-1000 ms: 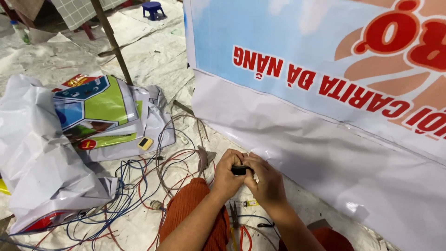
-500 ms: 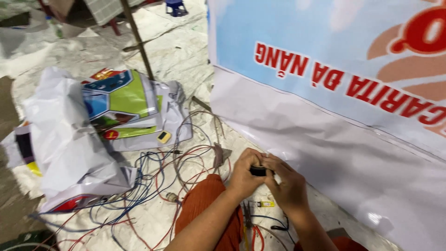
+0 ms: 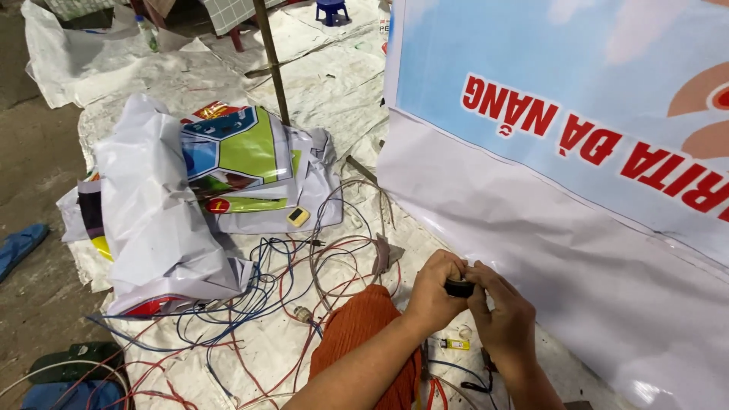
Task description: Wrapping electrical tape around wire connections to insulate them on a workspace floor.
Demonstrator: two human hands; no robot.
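A small black roll, apparently tape, is held between the fingertips of both hands: the left hand is curled around its left side and the right hand is closed on its right side. The hold matches the earlier views; only the viewpoint has shifted, so that the hands now sit further right and the big printed banner fills more of the picture. From this the handling of the roll is judged to be ongoing, not finished. The roll is kept just above the white sheeting on the floor, near the banner's lower edge. Tangled red and blue wires lie to the left, beside a crumpled printed sheet.
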